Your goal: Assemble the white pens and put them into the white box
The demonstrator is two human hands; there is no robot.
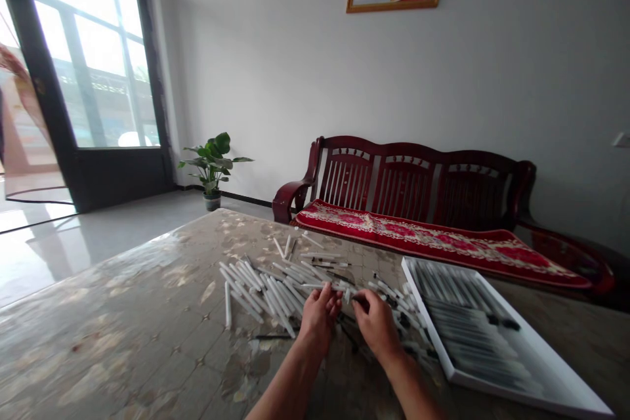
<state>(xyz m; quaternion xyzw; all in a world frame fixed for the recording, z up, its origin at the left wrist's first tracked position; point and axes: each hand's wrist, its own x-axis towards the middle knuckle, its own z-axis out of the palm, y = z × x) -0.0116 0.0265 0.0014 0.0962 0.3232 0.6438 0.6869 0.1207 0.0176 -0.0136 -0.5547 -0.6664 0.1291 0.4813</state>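
Note:
My left hand (319, 316) is closed around a slim white pen barrel (311, 286), which points left from the fingertips. Just to its right, my right hand (378, 323) is pinched, its fingertips near a small whitish piece (347, 295) between the two hands. What those right fingers hold is too small and blurred to name. A loose heap of white pen barrels (275, 295) lies left of and beyond my left hand. Dark thin pen parts (325, 264) lie behind the hands, and more white and black pieces (404, 305) are scattered beyond my right hand.
On the right of the patterned table (147, 341) stands a shallow white box (534, 351) with rows of pens (472, 328). A dark wooden bench (403, 177) with a red floral cover (433, 241) stands behind the table. A potted plant (214, 164) is at the back left, near a glass door (98, 79).

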